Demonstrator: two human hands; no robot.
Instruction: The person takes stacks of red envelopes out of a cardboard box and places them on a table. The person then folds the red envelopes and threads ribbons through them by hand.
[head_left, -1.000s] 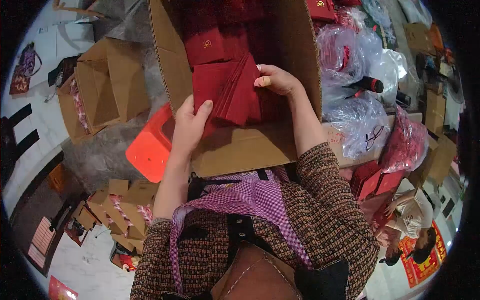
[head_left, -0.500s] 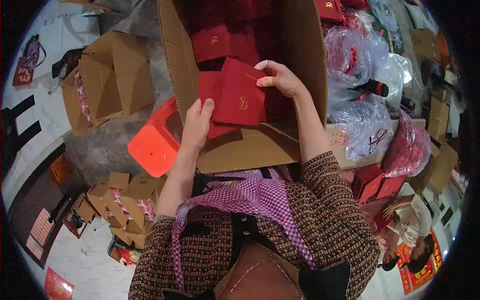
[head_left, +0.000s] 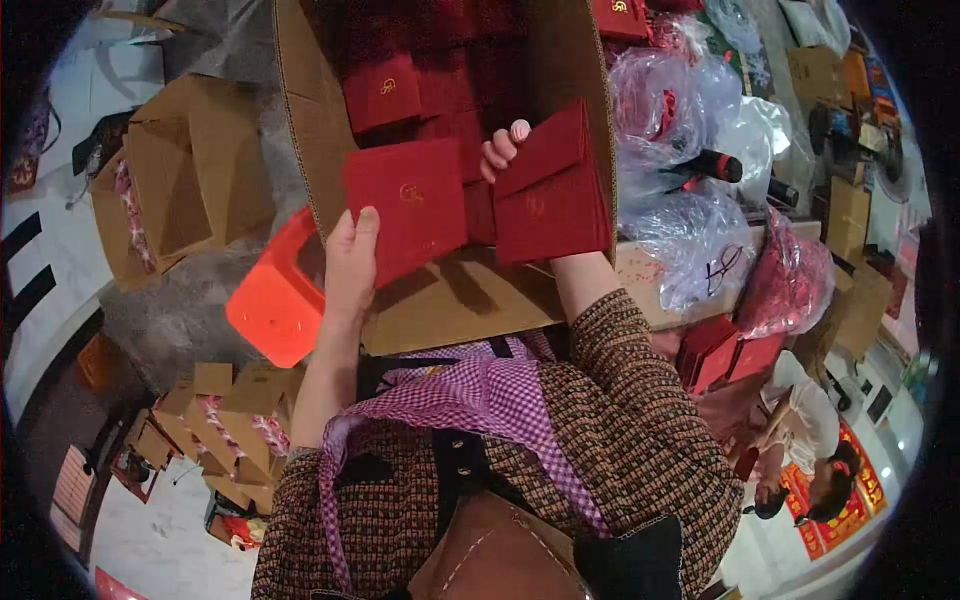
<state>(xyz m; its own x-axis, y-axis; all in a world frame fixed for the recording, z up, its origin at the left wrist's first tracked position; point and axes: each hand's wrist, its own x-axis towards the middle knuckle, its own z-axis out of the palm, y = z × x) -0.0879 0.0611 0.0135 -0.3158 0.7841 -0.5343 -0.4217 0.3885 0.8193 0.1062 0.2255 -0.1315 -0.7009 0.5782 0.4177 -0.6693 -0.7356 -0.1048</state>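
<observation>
My left hand (head_left: 352, 258) grips a red envelope (head_left: 405, 205) by its lower left edge, thumb on top of the gold emblem side. It may be more than one envelope; I cannot tell. My right hand (head_left: 502, 150) is wrapped behind a stack of red envelopes (head_left: 553, 210), with only fingertips showing at its left edge. That stack faces me with a slanted flap and several layered edges. Both hands are over a deep cardboard box (head_left: 460, 312), where more red envelopes (head_left: 385, 92) lie, some with gold emblems.
An orange plastic stool (head_left: 275, 310) stands left of the box. Open cartons (head_left: 205, 165) are farther left, smaller cardboard boxes (head_left: 255, 405) below them. Clear plastic bags (head_left: 690, 250) and red packets (head_left: 708, 352) lie at right. Another person (head_left: 805, 415) is at the lower right.
The envelopes, overlapped between both hands before, are now apart. My right hand has turned its stack over to the right, showing the flap side, while my left hand keeps the emblem side up.
</observation>
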